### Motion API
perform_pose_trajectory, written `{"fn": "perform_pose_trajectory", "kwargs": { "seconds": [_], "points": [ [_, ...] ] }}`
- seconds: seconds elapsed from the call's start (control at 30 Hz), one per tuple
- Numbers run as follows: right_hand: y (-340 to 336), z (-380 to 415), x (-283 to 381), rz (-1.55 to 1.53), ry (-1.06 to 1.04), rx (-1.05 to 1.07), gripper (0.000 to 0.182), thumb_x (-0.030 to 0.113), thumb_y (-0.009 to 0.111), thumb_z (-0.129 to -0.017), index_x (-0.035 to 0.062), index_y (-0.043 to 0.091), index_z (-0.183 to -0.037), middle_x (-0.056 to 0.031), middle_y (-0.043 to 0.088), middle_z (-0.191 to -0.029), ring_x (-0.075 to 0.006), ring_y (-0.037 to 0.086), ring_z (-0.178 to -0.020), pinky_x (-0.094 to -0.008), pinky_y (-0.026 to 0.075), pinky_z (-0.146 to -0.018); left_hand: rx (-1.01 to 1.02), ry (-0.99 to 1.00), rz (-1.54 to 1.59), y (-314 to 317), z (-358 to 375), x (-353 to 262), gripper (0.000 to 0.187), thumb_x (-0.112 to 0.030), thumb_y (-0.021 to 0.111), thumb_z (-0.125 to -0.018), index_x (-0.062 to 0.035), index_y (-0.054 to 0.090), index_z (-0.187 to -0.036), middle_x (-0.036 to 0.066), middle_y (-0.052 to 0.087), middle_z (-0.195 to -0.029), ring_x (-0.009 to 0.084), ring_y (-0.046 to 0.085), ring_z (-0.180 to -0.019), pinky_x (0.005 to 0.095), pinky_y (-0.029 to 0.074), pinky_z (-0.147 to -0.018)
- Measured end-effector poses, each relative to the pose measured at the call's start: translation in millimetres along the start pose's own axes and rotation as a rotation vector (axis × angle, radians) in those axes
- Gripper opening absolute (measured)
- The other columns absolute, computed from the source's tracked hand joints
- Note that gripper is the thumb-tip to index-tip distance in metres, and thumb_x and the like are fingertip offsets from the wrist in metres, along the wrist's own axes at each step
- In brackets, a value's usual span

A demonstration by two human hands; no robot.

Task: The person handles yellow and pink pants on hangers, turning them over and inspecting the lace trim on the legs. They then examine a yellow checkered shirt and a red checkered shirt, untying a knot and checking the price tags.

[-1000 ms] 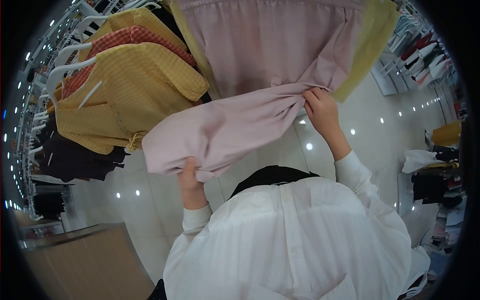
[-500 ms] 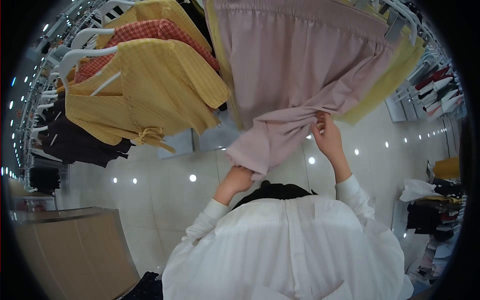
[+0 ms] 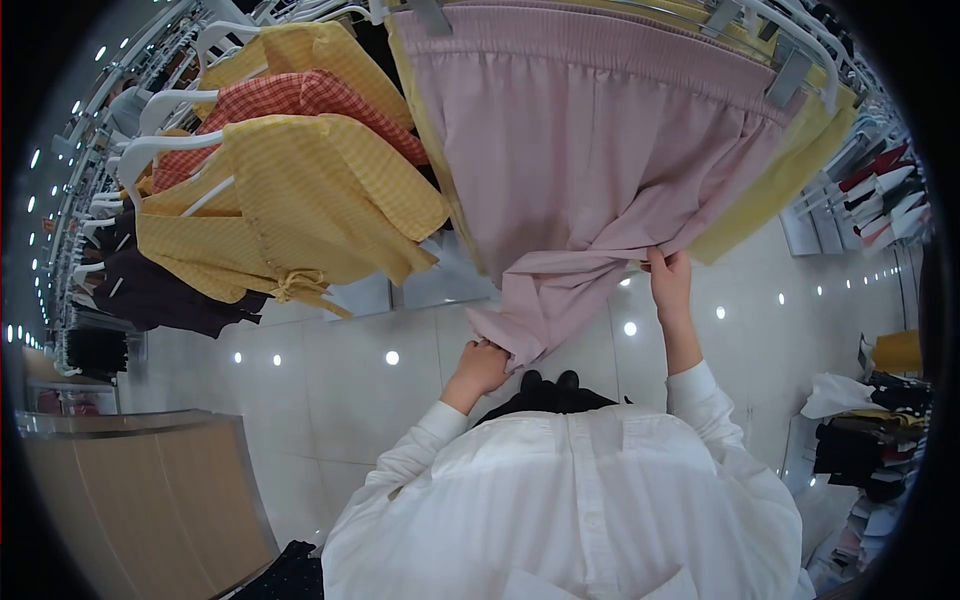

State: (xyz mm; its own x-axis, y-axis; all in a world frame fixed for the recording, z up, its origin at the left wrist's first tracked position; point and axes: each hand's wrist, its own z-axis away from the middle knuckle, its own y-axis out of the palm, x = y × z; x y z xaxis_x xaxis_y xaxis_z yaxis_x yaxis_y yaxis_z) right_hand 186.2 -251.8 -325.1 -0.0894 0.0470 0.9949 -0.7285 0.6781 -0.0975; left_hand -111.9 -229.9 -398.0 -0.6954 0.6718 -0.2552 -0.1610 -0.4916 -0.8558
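Pink elastic-waist pants point(image 3: 600, 130) hang from a clip hanger at the top of the view, their lower part pulled toward me and twisted. My left hand point(image 3: 481, 370) is closed on the bottom end of the pink fabric. Higher up and to the right, my right hand point(image 3: 668, 285) pinches the edge of the same pants. Between the hands the cloth lies in folds. A yellow garment point(image 3: 765, 215) hangs just behind the pink one. Metal clips point(image 3: 790, 78) grip the waistband.
On the left hang a yellow checked blouse point(image 3: 300, 200), a red checked garment point(image 3: 270, 105) and dark clothes point(image 3: 165, 290). A wooden counter point(image 3: 150, 490) stands lower left. Folded clothes point(image 3: 865, 435) are stacked at right. The tiled floor point(image 3: 370, 400) is shiny.
The view has tilted, so my shoes and more of the waistband and clips show. My right hand has shifted slightly right and down along the pants; both hands keep hold.
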Motion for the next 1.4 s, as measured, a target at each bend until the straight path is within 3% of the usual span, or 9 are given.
{"fn": "perform_pose_trajectory", "kwargs": {
  "seconds": [0.37, 0.47, 0.67, 0.83, 0.93, 1.1, 1.2, 1.27, 1.4],
  "points": [
    [-29, 12, 18, -0.835, 0.249, 0.072, 0.035, 0.010, 0.038, -0.087, 0.0023, 0.041, -0.121, -0.0066, 0.046, -0.119, -0.0164, 0.045, -0.107, -0.0311, 0.035, -0.091, -0.223, 0.057, 0.106, -21, -16, -16, 0.028, -0.014, 0.051, -0.075, -0.0100, 0.057, -0.102, 0.010, 0.059, -0.096, 0.0282, 0.056, -0.089, 0.0420, 0.042, -0.077],
    [-36, 17, 18, -0.710, 0.181, 0.055, 0.039, 0.012, 0.035, -0.089, -0.0003, 0.034, -0.126, -0.0088, 0.041, -0.125, -0.0200, 0.041, -0.114, -0.0314, 0.034, -0.093, -0.578, 0.132, 0.343, -37, -24, -15, 0.032, -0.007, 0.051, -0.075, -0.0080, 0.053, -0.107, 0.012, 0.057, -0.102, 0.0314, 0.052, -0.094, 0.0404, 0.041, -0.080],
    [-46, 42, 14, -0.503, 0.000, -0.061, 0.037, 0.020, 0.042, -0.089, -0.0021, 0.040, -0.119, -0.0098, 0.047, -0.118, -0.0147, 0.044, -0.106, -0.0265, 0.034, -0.089, -0.961, 0.035, 0.838, -102, -43, 24, 0.050, -0.011, 0.054, -0.080, -0.0032, 0.035, -0.125, 0.017, 0.045, -0.120, 0.0278, 0.043, -0.112, 0.0382, 0.035, -0.090],
    [-43, 54, 14, -0.189, -0.008, 0.018, 0.031, 0.024, 0.050, -0.087, -0.0028, 0.053, -0.102, -0.0042, 0.058, -0.089, -0.0079, 0.049, -0.081, -0.0222, 0.039, -0.073, -1.166, 0.135, 0.962, -149, -64, 27, 0.062, -0.013, 0.061, -0.077, -0.0021, 0.028, -0.128, 0.016, 0.045, -0.119, 0.0261, 0.043, -0.112, 0.0343, 0.035, -0.091],
    [-41, 60, 16, -0.158, -0.028, -0.006, 0.027, 0.024, 0.050, -0.088, -0.0024, 0.056, -0.092, 0.0004, 0.055, -0.078, -0.0048, 0.045, -0.070, -0.0196, 0.037, -0.064, -0.937, 0.252, 1.325, -153, -73, 21, 0.054, -0.014, 0.062, -0.077, 0.0000, 0.036, -0.123, 0.012, 0.051, -0.112, 0.0199, 0.048, -0.104, 0.0293, 0.038, -0.087],
    [-53, 65, 21, -0.061, -0.026, -0.031, 0.025, 0.023, 0.048, -0.089, -0.0013, 0.055, -0.084, 0.0046, 0.048, -0.069, -0.0032, 0.038, -0.063, -0.0185, 0.033, -0.057, -0.676, 0.146, 1.260, -122, -88, 32, 0.030, -0.014, 0.059, -0.080, 0.0015, 0.052, -0.105, 0.004, 0.058, -0.095, 0.0116, 0.051, -0.086, 0.0259, 0.039, -0.079],
    [-64, 61, 20, -0.028, -0.068, -0.067, 0.025, 0.022, 0.047, -0.089, -0.0012, 0.056, -0.082, 0.0060, 0.045, -0.066, -0.0031, 0.036, -0.062, -0.0190, 0.032, -0.055, -0.793, 0.040, 1.322, -109, -89, 41, 0.033, -0.017, 0.053, -0.085, 0.0014, 0.048, -0.112, 0.007, 0.055, -0.104, 0.0135, 0.049, -0.093, 0.0270, 0.036, -0.084],
    [-68, 58, 18, 0.000, -0.058, -0.074, 0.026, 0.022, 0.047, -0.089, -0.0014, 0.056, -0.082, 0.0062, 0.045, -0.066, -0.0033, 0.037, -0.062, -0.0194, 0.032, -0.056, -1.169, 0.120, 1.614, -107, -85, 42, 0.034, -0.023, 0.043, -0.089, -0.0010, 0.044, -0.115, 0.008, 0.050, -0.108, 0.0143, 0.046, -0.097, 0.0267, 0.033, -0.087],
    [-75, 45, -2, 0.056, -0.077, -0.099, 0.028, 0.023, 0.049, -0.088, -0.0023, 0.056, -0.078, 0.0049, 0.047, -0.065, -0.0043, 0.039, -0.062, -0.0207, 0.034, -0.056, -1.263, 0.081, 1.487, -115, -65, 39, 0.039, -0.025, 0.036, -0.092, 0.0020, 0.037, -0.121, 0.010, 0.045, -0.118, 0.0171, 0.041, -0.107, 0.0284, 0.029, -0.093]
  ]
}}
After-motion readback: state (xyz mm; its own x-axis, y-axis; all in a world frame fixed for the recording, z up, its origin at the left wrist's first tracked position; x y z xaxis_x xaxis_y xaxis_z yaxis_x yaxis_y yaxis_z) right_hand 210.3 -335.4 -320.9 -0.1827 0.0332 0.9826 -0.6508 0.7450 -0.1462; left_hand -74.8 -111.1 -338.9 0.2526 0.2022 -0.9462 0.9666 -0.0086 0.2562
